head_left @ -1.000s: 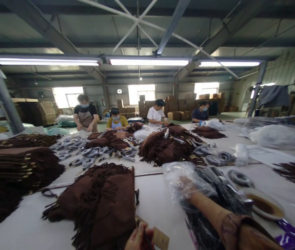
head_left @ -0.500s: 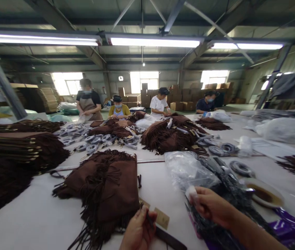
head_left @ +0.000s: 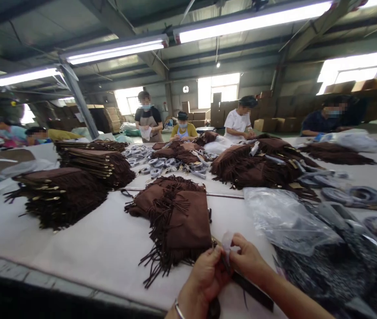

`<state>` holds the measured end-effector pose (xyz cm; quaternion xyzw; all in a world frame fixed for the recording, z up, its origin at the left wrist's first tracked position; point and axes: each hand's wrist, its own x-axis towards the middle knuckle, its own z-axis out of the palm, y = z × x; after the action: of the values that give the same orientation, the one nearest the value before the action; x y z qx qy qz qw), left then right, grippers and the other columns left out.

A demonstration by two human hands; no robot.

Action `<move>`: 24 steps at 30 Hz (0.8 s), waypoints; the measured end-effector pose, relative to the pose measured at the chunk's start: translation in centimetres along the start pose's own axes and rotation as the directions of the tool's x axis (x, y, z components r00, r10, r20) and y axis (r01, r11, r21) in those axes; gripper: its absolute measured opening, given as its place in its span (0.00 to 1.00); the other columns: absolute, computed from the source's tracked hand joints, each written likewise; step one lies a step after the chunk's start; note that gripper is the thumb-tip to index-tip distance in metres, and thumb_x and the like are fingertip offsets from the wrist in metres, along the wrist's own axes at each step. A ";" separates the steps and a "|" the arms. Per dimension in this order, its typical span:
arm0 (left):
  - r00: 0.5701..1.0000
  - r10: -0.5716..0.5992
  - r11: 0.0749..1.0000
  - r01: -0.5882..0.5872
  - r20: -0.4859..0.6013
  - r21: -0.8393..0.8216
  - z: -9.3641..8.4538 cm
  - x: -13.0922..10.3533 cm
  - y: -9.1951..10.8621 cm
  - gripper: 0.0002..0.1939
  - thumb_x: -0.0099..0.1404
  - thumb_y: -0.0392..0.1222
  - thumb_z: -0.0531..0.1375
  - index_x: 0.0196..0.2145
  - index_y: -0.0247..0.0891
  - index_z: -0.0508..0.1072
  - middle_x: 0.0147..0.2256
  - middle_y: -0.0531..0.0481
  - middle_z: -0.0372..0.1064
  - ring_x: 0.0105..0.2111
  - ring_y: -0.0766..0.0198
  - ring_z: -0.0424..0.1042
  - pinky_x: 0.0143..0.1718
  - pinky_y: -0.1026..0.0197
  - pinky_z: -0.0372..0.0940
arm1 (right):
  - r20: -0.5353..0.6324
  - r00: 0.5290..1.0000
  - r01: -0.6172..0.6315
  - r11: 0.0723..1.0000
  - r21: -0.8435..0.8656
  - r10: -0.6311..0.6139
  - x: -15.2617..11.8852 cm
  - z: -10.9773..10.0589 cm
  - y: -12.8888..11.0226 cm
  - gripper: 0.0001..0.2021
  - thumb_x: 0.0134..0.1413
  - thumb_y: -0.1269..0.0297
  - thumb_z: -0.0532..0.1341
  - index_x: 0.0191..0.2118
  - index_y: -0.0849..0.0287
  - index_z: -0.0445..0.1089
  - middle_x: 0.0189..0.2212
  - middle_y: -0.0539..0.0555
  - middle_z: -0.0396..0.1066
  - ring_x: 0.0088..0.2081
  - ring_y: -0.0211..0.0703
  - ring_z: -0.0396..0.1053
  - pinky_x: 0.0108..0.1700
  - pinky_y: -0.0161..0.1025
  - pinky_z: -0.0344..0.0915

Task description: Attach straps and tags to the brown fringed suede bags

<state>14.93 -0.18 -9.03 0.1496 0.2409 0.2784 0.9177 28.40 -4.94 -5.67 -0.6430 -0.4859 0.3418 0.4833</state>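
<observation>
A brown fringed bag (head_left: 188, 217) lies flat in front of me, its long fringe spread toward the left. At its lower right corner my left hand (head_left: 210, 274) is closed on a dark strap (head_left: 253, 290), whose free end runs down to the right. My right hand (head_left: 246, 259) pinches a small piece of thin white wrapping (head_left: 227, 241) right beside the left fingertips. The two hands nearly touch. Where the strap meets the bag is partly covered by my fingers.
Brown bags are stacked (head_left: 65, 195) on the left. More bags (head_left: 254, 166) and grey wrapped coils (head_left: 158, 166) lie farther back. Clear plastic (head_left: 284, 217) and dark plastic packaging (head_left: 328, 266) sit at right. Several people work across the white table (head_left: 85, 248).
My right hand has moved left with the white wrapping, from beside the clear plastic to my left hand. The view has turned left. My left hand still grips the strap.
</observation>
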 end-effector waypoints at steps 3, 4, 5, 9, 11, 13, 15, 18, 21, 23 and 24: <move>0.999 0.050 0.998 -0.050 0.001 0.041 0.0 0.4 -0.4 0.10 0.57 0.39 0.68 0.35 0.32 0.74 0.32 0.44 0.76 0.30 0.63 0.74 0.36 0.62 0.67 | 0.102 0.994 -0.041 0.995 0.094 0.031 -0.6 -0.6 -0.3 0.10 0.45 0.58 0.61 0.31 0.59 0.74 0.35 0.54 0.71 0.40 0.48 0.68 0.41 0.39 0.66; 0.998 0.056 0.997 -0.055 -0.002 0.056 0.0 0.5 -0.5 0.12 0.57 0.40 0.68 0.36 0.31 0.74 0.32 0.44 0.76 0.30 0.63 0.74 0.35 0.61 0.67 | 0.136 0.989 -0.075 0.988 0.138 0.056 -0.7 -0.8 -0.5 0.12 0.46 0.56 0.61 0.32 0.59 0.73 0.34 0.54 0.71 0.39 0.47 0.68 0.41 0.39 0.66; 0.998 0.057 0.996 -0.056 -0.012 0.074 -0.1 0.6 -0.6 0.13 0.56 0.41 0.69 0.36 0.31 0.74 0.32 0.43 0.75 0.30 0.62 0.74 0.35 0.61 0.67 | 0.151 0.985 -0.113 0.980 0.165 0.089 -0.6 -1.0 -0.7 0.13 0.48 0.54 0.60 0.32 0.60 0.72 0.32 0.53 0.71 0.36 0.46 0.68 0.39 0.39 0.65; 0.995 0.054 0.990 -0.042 -0.086 0.135 -0.3 1.1 -0.9 0.14 0.56 0.43 0.69 0.36 0.33 0.73 0.32 0.44 0.75 0.30 0.61 0.74 0.34 0.59 0.68 | 0.010 0.980 -0.200 0.977 0.071 0.200 0.7 -0.8 -0.6 0.20 0.49 0.45 0.58 0.24 0.59 0.67 0.20 0.48 0.63 0.25 0.40 0.63 0.31 0.37 0.61; 0.992 0.057 0.989 -0.041 -0.111 0.142 -0.3 1.1 -1.0 0.14 0.56 0.42 0.69 0.37 0.33 0.73 0.32 0.45 0.75 0.31 0.61 0.74 0.35 0.58 0.68 | -0.073 0.981 -0.180 0.984 0.008 0.180 1.6 -0.6 -0.3 0.19 0.47 0.46 0.59 0.23 0.59 0.68 0.19 0.47 0.63 0.25 0.40 0.62 0.30 0.37 0.60; 0.992 0.051 0.992 -0.037 -0.119 0.120 -0.1 0.9 -0.7 0.13 0.55 0.39 0.69 0.36 0.33 0.73 0.32 0.45 0.75 0.31 0.61 0.74 0.36 0.58 0.68 | -0.134 0.980 -0.155 0.987 -0.049 0.147 2.0 -0.8 0.0 0.18 0.47 0.48 0.59 0.23 0.60 0.71 0.19 0.48 0.65 0.26 0.40 0.63 0.31 0.37 0.60; 0.992 0.044 0.996 -0.035 -0.121 0.077 0.1 0.5 -0.2 0.12 0.54 0.37 0.69 0.35 0.33 0.73 0.32 0.46 0.74 0.32 0.62 0.74 0.37 0.59 0.68 | -0.157 0.982 -0.128 0.983 -0.135 0.107 1.8 -1.5 0.1 0.17 0.49 0.50 0.59 0.24 0.60 0.73 0.19 0.49 0.66 0.26 0.41 0.63 0.31 0.37 0.60; 0.991 0.063 0.998 -0.063 -0.116 0.012 0.4 -0.2 1.1 0.09 0.57 0.38 0.68 0.34 0.33 0.73 0.33 0.45 0.74 0.33 0.62 0.74 0.37 0.61 0.67 | -0.109 0.992 -0.090 0.957 -0.277 0.062 0.5 -2.7 0.3 0.16 0.49 0.52 0.60 0.22 0.59 0.73 0.19 0.48 0.67 0.25 0.40 0.63 0.30 0.36 0.59; 0.988 0.105 0.994 -0.107 -0.115 -0.017 0.9 -0.4 2.3 0.08 0.60 0.39 0.66 0.34 0.33 0.72 0.33 0.46 0.73 0.33 0.64 0.73 0.35 0.63 0.66 | -0.050 0.995 -0.101 0.939 -0.329 0.089 -1.4 -3.2 0.3 0.13 0.48 0.55 0.62 0.21 0.59 0.71 0.18 0.48 0.68 0.24 0.40 0.64 0.27 0.35 0.57; 0.986 0.125 0.991 -0.129 -0.110 -0.035 1.3 -0.3 2.8 0.08 0.60 0.39 0.66 0.35 0.33 0.72 0.32 0.48 0.72 0.32 0.66 0.72 0.34 0.64 0.65 | -0.025 0.994 -0.108 0.933 -0.342 0.106 -2.4 -3.1 0.2 0.12 0.48 0.57 0.62 0.21 0.59 0.71 0.18 0.48 0.69 0.24 0.39 0.64 0.27 0.34 0.57; 0.985 0.137 0.989 -0.143 -0.107 -0.049 1.4 -0.2 2.9 0.08 0.60 0.38 0.66 0.35 0.34 0.72 0.32 0.49 0.72 0.32 0.66 0.72 0.34 0.64 0.65 | -0.014 0.994 -0.106 0.930 -0.351 0.108 -2.8 -3.0 0.1 0.12 0.48 0.57 0.61 0.21 0.58 0.71 0.19 0.48 0.69 0.24 0.39 0.65 0.27 0.34 0.57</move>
<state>14.29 1.86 -6.59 0.1253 0.2691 0.3563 0.8860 30.33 -8.49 -4.93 -0.7437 -0.5046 0.2770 0.3399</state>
